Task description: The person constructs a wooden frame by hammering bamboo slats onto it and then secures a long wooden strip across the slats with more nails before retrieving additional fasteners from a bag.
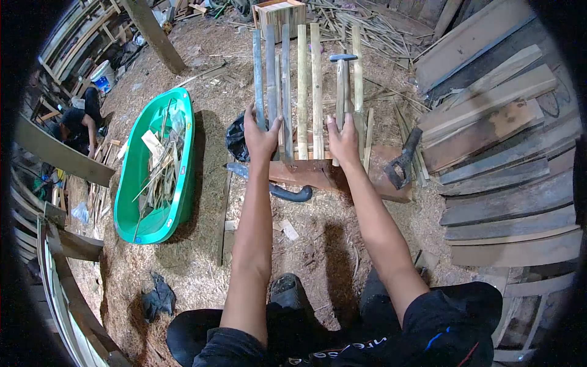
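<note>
Beside the reddish-brown wooden plank (306,176) on the sawdust-strewn floor (183,269), long pale-yellow and blue-grey wooden slats (302,85) lie side by side, pointing away from the person. The left hand (262,139), thumb and fingers parted, straddles blue-grey ones; the right hand (344,142), similarly parted, is at the handle of the metal-headed hammer (340,85). How firmly either grips, I cannot tell. The step looks like lining up slats; the next move probably calls for steady, even spacing.

White lettering (348,350), not clearly readable, on black shirt (428,333).
</note>
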Demonstrator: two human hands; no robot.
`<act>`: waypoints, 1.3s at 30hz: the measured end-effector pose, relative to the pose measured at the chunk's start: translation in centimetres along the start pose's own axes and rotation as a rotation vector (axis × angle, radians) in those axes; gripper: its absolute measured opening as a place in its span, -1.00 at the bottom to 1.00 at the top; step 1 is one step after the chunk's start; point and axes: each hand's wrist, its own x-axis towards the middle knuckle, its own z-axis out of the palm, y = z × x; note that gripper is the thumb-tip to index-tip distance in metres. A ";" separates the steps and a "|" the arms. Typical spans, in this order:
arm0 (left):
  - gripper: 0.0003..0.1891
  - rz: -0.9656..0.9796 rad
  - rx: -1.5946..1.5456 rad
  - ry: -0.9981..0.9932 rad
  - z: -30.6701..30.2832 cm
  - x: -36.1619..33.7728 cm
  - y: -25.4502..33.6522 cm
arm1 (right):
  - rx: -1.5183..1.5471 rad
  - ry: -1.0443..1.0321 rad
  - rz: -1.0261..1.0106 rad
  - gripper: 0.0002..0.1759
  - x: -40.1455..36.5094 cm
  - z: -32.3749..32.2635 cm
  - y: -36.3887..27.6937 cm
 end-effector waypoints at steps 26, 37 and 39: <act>-0.47 0.280 0.434 -0.127 4.5 -0.9 5.4 | 0.014 0.069 -0.063 -0.64 -0.3 1.1 0.9; -0.50 0.297 0.420 -0.086 5.2 -0.7 5.0 | 0.021 0.119 -0.150 -0.61 -0.1 1.7 2.2; -0.50 0.297 0.411 -0.088 5.2 -0.8 5.0 | 0.044 0.130 -0.167 -0.62 -0.1 1.8 2.2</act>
